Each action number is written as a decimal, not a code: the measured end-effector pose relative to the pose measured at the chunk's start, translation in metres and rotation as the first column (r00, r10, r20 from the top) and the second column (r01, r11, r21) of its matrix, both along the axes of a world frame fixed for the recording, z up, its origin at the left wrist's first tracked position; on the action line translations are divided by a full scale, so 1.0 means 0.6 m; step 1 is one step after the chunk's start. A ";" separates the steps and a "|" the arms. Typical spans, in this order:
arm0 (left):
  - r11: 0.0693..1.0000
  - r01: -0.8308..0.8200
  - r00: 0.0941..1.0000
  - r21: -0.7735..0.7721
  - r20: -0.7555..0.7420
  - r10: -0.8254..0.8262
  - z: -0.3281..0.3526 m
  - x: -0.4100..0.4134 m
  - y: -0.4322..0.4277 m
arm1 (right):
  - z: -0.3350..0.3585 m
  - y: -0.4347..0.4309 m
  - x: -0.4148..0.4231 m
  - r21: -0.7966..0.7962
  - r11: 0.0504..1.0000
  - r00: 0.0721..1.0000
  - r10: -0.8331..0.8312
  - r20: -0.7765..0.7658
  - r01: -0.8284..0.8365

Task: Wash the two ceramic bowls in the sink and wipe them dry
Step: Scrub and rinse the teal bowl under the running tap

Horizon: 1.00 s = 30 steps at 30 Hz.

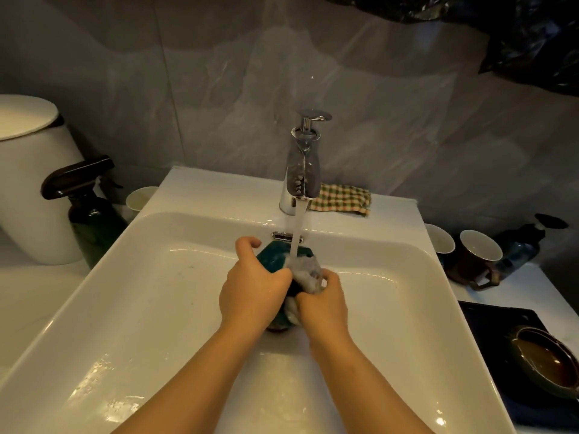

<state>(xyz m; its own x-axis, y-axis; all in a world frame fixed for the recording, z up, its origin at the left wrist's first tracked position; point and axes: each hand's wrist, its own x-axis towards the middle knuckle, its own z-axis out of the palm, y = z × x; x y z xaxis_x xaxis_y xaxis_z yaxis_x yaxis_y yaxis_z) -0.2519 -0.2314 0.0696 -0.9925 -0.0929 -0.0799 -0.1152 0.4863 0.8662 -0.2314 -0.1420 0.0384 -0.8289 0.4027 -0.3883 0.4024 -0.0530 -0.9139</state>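
Down in the white sink [141, 292], under the running water [297, 227], the left hand [253, 292] grips the teal bowl [272, 260] and the right hand [322, 305] squeezes a grey rag [308, 272] in it, so I think the brown bowl [545, 361] and all the drying are left to do.

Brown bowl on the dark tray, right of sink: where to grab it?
Pinch the brown bowl by its left rim, thumb inside, coming from the sink side, probably. It sits upright, wide and shallow, and that edge is clear.

A home washroom: white sink [156, 292] under my hands [253, 289], chrome tap [302, 170] and tiled wall [219, 89] beyond, cups [481, 249] to their right.
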 end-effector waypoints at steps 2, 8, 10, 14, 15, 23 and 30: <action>0.998 -0.038 0.999 0.047 -0.008 0.038 -0.002 -0.002 -0.004 | 0.006 -0.009 0.005 -0.291 0.957 1.000 -0.009 0.012 0.012; 0.987 0.100 0.995 0.126 0.001 -0.101 0.005 -0.001 -0.004 | 0.011 0.024 0.001 0.153 0.987 0.999 0.050 -0.014 -0.048; 0.972 0.194 0.980 0.132 0.026 -0.199 0.006 0.005 0.005 | 0.019 0.034 0.001 0.444 0.896 0.998 0.037 -0.047 -0.012; 0.962 0.134 0.990 0.237 0.019 -0.143 0.006 0.007 0.014 | 0.027 0.040 -0.001 0.595 0.796 0.962 0.065 -0.265 0.110; 0.959 0.097 0.994 0.267 0.016 -0.105 0.007 0.005 0.013 | 0.026 0.038 -0.001 0.544 0.835 0.954 0.098 -0.283 0.076; 0.973 -0.067 0.988 0.219 -0.118 0.095 0.012 0.003 -0.009 | 0.015 0.016 0.004 -0.105 0.980 0.981 0.180 0.073 -0.172; 0.980 0.195 0.978 0.036 -0.087 -0.191 0.009 0.005 -0.004 | 0.005 0.032 -0.005 0.340 0.940 0.999 0.047 -0.015 -0.039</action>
<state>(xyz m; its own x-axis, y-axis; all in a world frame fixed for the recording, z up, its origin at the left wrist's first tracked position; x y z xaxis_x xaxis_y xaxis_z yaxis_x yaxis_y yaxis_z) -0.2492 -0.2335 0.0752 -0.9947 0.1029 0.0039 0.0504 0.4534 0.8899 -0.2345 -0.1230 0.0413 -0.8551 0.4712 -0.2163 0.3769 0.2785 -0.8834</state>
